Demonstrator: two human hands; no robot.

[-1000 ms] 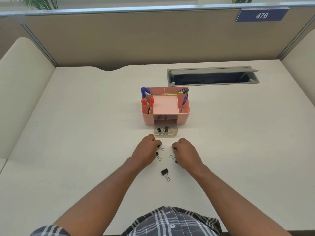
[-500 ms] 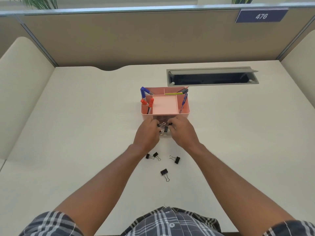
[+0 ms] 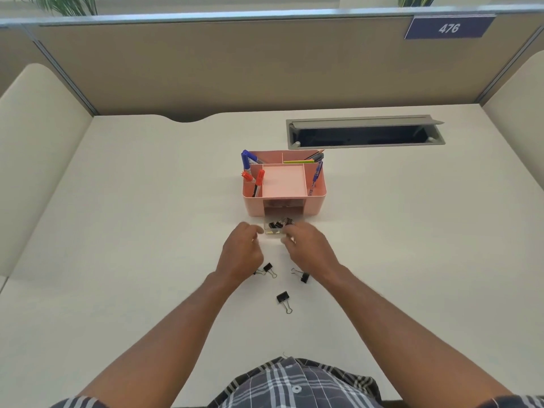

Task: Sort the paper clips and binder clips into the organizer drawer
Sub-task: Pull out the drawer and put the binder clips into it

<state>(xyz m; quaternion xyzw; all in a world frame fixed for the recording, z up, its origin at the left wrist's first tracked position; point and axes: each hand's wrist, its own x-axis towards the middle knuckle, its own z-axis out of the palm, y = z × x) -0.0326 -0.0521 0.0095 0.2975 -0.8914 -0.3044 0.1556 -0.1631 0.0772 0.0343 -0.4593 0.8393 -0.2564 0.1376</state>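
A pink desk organizer (image 3: 318, 201) stands mid-desk with its small clear drawer (image 3: 272, 232) pulled out toward me. Several black binder clips (image 3: 280, 224) lie in the drawer. My left hand (image 3: 243, 254) and my right hand (image 3: 309, 248) hover just in front of the drawer, fingers loosely curled and apart, nothing visible in them. On the desk lie more black binder clips: one (image 3: 269, 268) by my left hand, one (image 3: 303, 276) under my right wrist, one (image 3: 283, 298) nearer me. Another is partly hidden under my left hand.
The organizer's upper compartments hold red markers (image 3: 259, 178), a blue marker (image 3: 245, 160) and pens (image 3: 316, 172). A grey cable slot (image 3: 365, 132) with its lid open sits behind it on the right. Partition walls close the desk at the back and sides.
Both hands carried clips from the desk up to the drawer and dropped them in. They have now drawn back toward me, empty. More clips lie in the drawer than before.
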